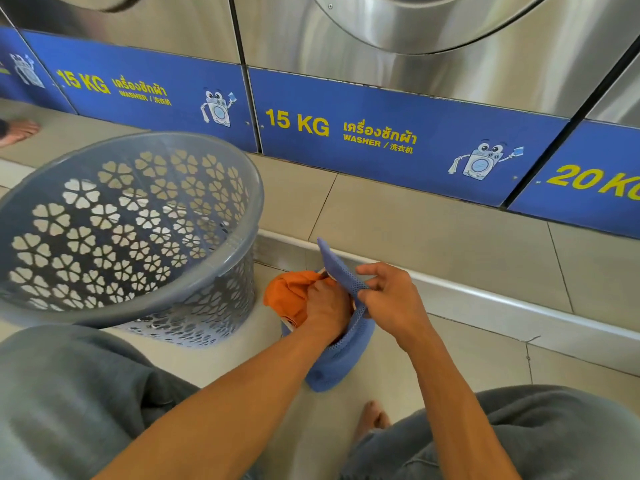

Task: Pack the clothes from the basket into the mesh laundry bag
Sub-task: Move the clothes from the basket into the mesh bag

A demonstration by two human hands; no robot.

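An orange garment (289, 294) is being pushed into the blue mesh laundry bag (341, 358), which lies on the tiled floor (450, 244) just right of the grey basket (242, 188). The left hand (325, 306) is sunk into the bag's mouth; its fingers are wrapped over the cloth and mostly hidden, so it cannot be told how tightly they are closed, though the garment is clearly held under them. Part of the orange cloth is bunched outside the opening on the left side.

The right hand (388, 296) is set at the far right edge of the mouth, where the mesh rim is pinched between thumb and fingers (372, 271) and lifted, so that a flap of mesh stands upright. The rim is judged to be held up in this way to keep the limp opening wide and taut while cloth is forced in against it.

The basket is tilted toward the viewer, and through its flower-shaped cut-outs no clothes can be made out inside; its bottom is not fully shown. The packing is therefore judged to be near its end. Steel washers (450, 29) with blue panels are seen along the far side.
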